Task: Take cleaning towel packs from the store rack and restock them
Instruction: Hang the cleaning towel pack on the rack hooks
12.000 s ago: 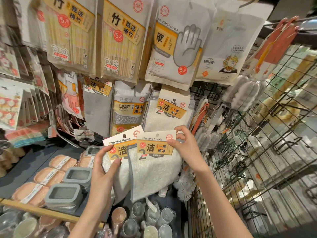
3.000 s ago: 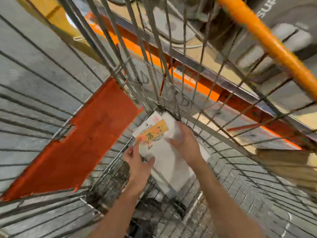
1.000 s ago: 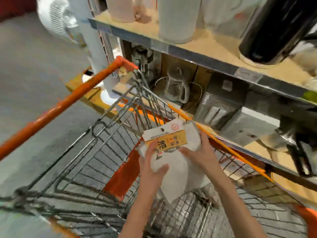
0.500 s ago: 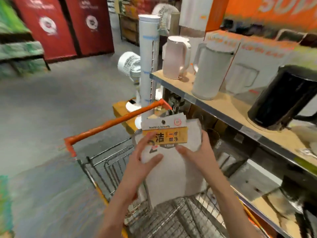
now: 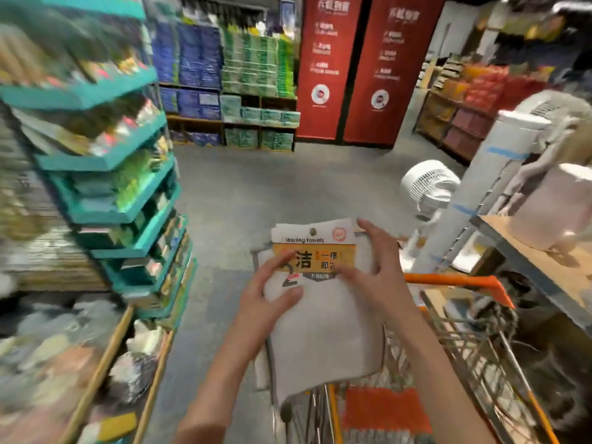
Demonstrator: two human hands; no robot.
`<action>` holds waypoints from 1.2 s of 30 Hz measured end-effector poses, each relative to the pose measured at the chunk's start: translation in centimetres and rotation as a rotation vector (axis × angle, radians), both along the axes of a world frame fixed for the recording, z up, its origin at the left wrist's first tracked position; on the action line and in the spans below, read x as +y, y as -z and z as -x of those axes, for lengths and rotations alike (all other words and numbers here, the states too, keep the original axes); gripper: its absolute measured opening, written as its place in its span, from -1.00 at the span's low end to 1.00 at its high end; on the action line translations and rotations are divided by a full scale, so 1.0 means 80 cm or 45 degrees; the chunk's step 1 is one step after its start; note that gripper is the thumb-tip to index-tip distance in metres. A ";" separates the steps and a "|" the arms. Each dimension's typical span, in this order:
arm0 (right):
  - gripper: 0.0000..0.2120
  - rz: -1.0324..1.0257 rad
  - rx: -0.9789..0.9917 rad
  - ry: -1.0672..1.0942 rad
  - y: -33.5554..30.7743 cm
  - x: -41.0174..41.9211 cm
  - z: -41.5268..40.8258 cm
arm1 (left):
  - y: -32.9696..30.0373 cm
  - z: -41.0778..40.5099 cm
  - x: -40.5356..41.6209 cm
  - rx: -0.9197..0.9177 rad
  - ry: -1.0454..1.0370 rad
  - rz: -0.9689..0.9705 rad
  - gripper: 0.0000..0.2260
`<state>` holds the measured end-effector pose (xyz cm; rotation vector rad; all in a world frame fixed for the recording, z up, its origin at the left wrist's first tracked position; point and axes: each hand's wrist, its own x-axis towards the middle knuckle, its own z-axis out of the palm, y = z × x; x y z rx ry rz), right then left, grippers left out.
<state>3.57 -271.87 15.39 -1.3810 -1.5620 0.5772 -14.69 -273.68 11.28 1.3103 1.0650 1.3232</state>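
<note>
I've got the white cloth cleaning towel pack with its yellow-and-white card header (image 5: 323,302) up in front of me, above the near end of the wire shopping cart with the orange handle bar (image 5: 461,280), and both hands are on it. My left hand (image 5: 272,299) grips the left edge, thumb laid across the cloth just under the card and fingertips reaching onto the yellow label. My right hand (image 5: 373,270) holds the right side, thumb on the lower edge of the card and fingers curled round the top right corner. The pack hangs upright, card at the top, cloth drooping down toward the cart basket; there looks to be a second towel layer peeking out along the left edge, though I can't tell for sure. To my left stands the teal tiered display shelf (image 5: 121,187), blurred; to my right a wooden shelf (image 5: 538,264) and a small white fan (image 5: 429,187) on the floor, and far ahead red banner panels (image 5: 346,68) across the grey aisle. I reckon I'm mid-carry, taking this to be rehung. To do it well I should keep the card flat and unbent, pinch the layers together so nothing slips out, and keep the punched hole in the top of the card (image 5: 313,232) clear of my fingers, ready for a hook. The cloth is limp, so supporting it by the stiff card seems the safest hold.
</note>
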 end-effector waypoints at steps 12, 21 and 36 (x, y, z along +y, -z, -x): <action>-0.43 -0.224 -0.099 -0.466 -0.007 0.186 0.319 | -0.011 0.273 0.113 0.013 -0.535 -0.125 -0.45; -0.50 -0.111 0.086 -0.734 0.001 0.252 0.530 | -0.001 0.459 0.146 -0.059 -0.804 -0.101 -0.37; -0.65 0.101 0.075 -1.330 0.002 0.430 0.821 | 0.017 0.665 0.230 -0.171 -1.400 -0.099 -0.31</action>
